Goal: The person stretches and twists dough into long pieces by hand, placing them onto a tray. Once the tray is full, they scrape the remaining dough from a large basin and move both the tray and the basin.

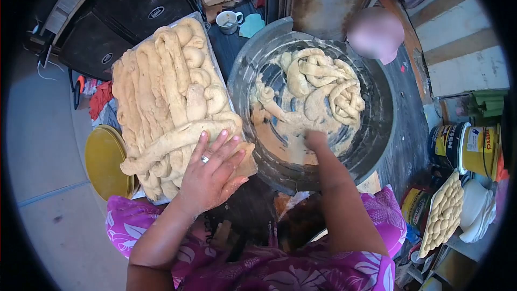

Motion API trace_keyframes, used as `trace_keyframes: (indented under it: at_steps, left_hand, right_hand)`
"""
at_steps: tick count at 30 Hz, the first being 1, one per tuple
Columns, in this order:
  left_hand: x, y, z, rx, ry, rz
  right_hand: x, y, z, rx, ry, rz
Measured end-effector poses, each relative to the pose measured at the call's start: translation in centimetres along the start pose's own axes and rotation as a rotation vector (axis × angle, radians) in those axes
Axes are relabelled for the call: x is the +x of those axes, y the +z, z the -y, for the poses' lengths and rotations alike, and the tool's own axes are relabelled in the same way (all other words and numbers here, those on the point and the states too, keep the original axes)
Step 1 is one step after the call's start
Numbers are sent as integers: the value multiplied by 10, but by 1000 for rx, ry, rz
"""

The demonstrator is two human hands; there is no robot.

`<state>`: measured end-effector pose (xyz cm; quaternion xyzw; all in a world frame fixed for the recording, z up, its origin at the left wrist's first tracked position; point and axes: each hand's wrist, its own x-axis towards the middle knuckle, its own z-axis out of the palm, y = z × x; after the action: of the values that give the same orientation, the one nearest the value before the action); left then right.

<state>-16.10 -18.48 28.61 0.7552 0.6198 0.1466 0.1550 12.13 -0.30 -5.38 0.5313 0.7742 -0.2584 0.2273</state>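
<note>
Long ropes of dough (156,75) lie side by side on a tray (224,83) at the left, with one rope laid across the near end. My left hand (211,170), wearing a ring, rests with spread fingers on the near right corner of this dough. In the wide dark basin (379,113) on the right, twisted dough strands (323,78) sit at the back, and wet, crumbly dough is smeared over the bottom. My right hand (316,140) is down at that smeared layer, its fingers curled in and mostly hidden.
A cup (229,21) stands behind the tray, beside a greenish paper (252,25). A rusty metal sheet (328,0) leans behind the basin. Yellow lids (107,161) lie at the left. Paint buckets (482,148) and a small tray of shaped dough (444,213) are at the right.
</note>
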Motion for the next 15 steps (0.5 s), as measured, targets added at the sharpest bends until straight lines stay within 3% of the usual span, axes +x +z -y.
trace_keyframes:
  at_steps: [1, 4, 8, 11, 15]
  left_hand:
    - [0, 2, 0, -3, 10, -6]
    - [-2, 9, -7, -14, 20, 13]
    - [3, 9, -12, -4, 36, 38]
    - [5, 10, -11, 65, 24, 9]
    - [9, 7, -10, 64, 38, 26]
  right_hand:
    - [-26, -10, -14, 110, 149, -29]
    - [-39, 29, -39, 165, 204, 137]
    - [-41, 46, 69, 395, 302, 141]
    - [-2, 69, 147, 470, 103, -30]
    - [44, 24, 173, 622, -26, -4]
